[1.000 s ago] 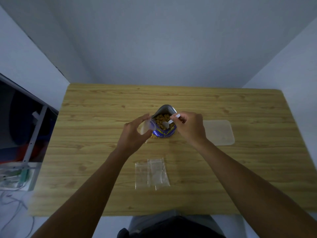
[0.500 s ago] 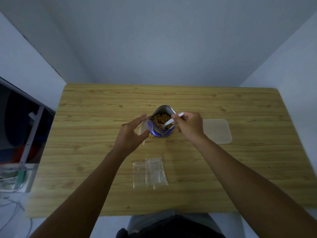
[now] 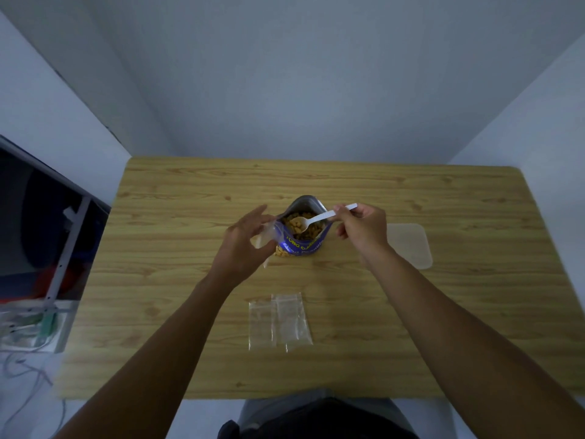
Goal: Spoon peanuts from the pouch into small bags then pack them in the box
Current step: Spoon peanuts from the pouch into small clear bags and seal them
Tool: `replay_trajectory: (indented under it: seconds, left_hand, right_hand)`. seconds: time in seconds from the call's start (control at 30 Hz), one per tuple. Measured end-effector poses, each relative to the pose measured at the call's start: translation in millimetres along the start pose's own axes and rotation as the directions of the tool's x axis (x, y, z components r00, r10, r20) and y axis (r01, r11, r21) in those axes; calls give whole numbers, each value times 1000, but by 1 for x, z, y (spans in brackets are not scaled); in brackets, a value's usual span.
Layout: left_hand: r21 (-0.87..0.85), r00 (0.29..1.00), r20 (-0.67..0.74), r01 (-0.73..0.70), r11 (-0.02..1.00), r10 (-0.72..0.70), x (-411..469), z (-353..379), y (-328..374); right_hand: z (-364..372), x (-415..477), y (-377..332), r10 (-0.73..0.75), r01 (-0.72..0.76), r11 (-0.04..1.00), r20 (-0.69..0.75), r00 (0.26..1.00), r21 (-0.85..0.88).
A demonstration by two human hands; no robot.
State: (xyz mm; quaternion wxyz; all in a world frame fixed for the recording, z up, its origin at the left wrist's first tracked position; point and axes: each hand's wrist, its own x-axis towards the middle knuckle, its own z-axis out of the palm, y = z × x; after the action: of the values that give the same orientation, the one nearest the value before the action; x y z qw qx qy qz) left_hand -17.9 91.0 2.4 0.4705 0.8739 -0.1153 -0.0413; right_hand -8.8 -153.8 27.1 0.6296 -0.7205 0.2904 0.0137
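We've got the spoon (image 3: 319,218) lifting out of the pouch (image 3: 300,247) with peanuts (image 3: 297,224)

Our right hand (image 3: 364,231) pinches the spoon handle at the pouch's 3 o'clock; our left hand (image 3: 242,248) grips a small bag (image 3: 265,234) tight against its 9 o'clock side. Half a second ago the spoon bowl was down in the pouch, now it's raised at the mouth and the right hand has drifted toward the box (image 3: 411,245). The spare bags (image 3: 280,321) lie on the counter (image 3: 474,312) at 6 o'clock.

Wooden table (image 3: 158,280) against grey wall (image 3: 285,74); white metal frame (image 3: 67,248) at left, cables (image 3: 28,370) on floor.
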Motion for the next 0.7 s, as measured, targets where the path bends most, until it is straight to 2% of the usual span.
replay_trajectory:
  seconds: [0.17,0.27,0.43,0.7]
  left_hand:
    - [56,994,-102,-35,998,41,9,0,13]
    - [95,995,-91,-42,995,51,19,1,23]
    - [158,998,-38,-36,987,42,36,2,36]
    - [158,999,24,-40,987,37,52,10,61]
  right_hand:
    - [-16,7,-5,89,-84,991,-44,995,107]
    - [-24,10,-9,124,-116,979,-37,992,165]
    - [-35,11,-27,77,-79,971,21,997,223]
    - [-31,6,-51,-54,47,993,62,997,107]
